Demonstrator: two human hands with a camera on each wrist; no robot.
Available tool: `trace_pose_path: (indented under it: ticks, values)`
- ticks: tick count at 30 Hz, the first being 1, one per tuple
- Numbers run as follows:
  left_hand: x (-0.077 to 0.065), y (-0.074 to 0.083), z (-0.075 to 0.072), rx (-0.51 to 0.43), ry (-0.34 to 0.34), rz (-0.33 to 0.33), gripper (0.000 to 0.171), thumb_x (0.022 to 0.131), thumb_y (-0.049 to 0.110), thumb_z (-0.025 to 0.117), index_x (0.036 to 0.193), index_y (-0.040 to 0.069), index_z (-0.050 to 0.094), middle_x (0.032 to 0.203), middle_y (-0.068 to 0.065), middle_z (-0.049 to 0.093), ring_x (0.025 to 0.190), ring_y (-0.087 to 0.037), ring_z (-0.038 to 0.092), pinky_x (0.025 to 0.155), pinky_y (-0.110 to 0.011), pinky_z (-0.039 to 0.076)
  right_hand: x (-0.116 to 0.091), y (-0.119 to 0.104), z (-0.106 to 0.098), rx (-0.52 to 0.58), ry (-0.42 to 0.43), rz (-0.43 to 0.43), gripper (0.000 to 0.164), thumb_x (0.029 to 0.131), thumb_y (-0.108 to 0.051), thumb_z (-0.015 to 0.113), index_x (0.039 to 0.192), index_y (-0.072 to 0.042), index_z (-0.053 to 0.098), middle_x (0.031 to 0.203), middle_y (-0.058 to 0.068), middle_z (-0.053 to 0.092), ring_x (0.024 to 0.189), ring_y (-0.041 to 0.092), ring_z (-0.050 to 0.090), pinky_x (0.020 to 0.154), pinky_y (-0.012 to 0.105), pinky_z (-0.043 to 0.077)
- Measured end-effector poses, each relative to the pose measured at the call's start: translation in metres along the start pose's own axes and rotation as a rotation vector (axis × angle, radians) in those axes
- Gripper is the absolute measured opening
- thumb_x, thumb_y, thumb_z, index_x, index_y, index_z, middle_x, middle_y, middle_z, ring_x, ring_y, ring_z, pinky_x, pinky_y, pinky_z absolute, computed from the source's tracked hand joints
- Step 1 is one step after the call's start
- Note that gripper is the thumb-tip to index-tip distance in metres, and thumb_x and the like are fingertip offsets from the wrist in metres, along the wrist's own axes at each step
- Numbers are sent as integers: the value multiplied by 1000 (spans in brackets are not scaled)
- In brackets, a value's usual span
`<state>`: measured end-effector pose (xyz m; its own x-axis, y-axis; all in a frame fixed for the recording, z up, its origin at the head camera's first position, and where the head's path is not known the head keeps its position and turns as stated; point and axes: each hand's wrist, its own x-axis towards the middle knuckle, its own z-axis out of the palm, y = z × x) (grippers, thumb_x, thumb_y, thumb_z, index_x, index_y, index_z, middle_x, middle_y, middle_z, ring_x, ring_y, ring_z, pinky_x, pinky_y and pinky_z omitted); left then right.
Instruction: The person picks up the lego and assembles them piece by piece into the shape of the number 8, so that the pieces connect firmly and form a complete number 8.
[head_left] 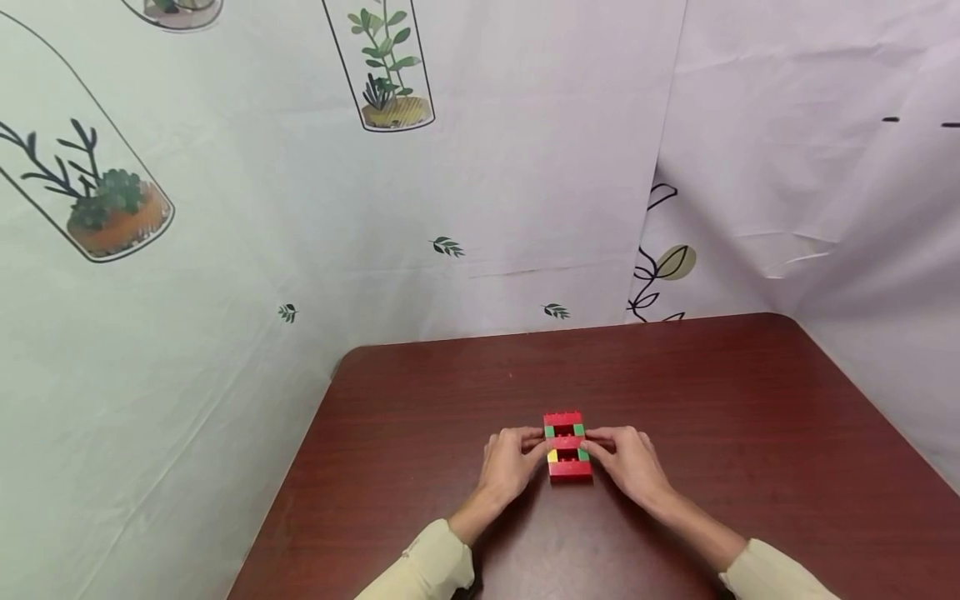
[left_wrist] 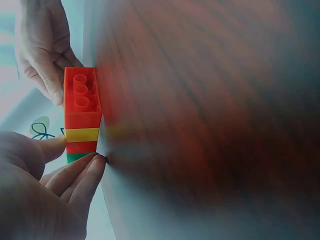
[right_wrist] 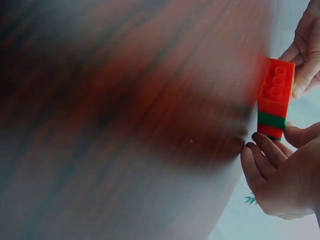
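Observation:
A ladder-like build of toy bricks [head_left: 566,442] lies on the table between both hands. Three long red bricks run across it, joined at the sides by small green bricks [head_left: 579,430] and one yellow brick [head_left: 552,456], with two gaps in the middle. The hollow underside of the nearest red brick [left_wrist: 83,95], with round tubes inside, faces the person. The left hand [head_left: 510,465] pinches the left side, its thumb by the yellow brick. On the opposite side the right hand [head_left: 630,462] grips the build, thumb near the green brick [right_wrist: 271,120].
The dark red-brown wooden table [head_left: 420,408] has rounded far corners. Behind it and along the left hangs a pale cloth [head_left: 525,183] printed with potted plants and leaves. Light yellow sleeves [head_left: 431,562] cover both forearms.

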<state>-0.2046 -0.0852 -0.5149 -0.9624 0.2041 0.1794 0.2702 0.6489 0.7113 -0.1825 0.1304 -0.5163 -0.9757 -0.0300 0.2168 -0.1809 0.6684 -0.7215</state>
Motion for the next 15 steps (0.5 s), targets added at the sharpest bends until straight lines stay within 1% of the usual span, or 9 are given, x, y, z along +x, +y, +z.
trace_pose_path:
  ticks: [4,9,15]
  values:
    - [2,0,1,0,12,-8,31,97,28,81,119,6,81,102,-1,82,107,-18,76,94,-49,58,3,2,2,-10,12,1,26,94,-21,84,113,-3,83,107,12,80,106,31,75,89,52,60]
    - [4,0,2,-2,25,-27,30,96,28,82,118,7,82,101,1,82,107,-17,76,97,-52,55,6,3,4,-15,28,-2,28,93,-22,85,114,-4,83,108,11,80,106,31,75,90,52,59]
    - [4,-2,1,-20,43,-27,27,96,25,82,118,9,82,101,2,82,109,-18,76,99,-52,53,6,4,3,15,50,-5,30,91,-21,87,115,-3,82,106,10,81,104,30,76,91,52,59]
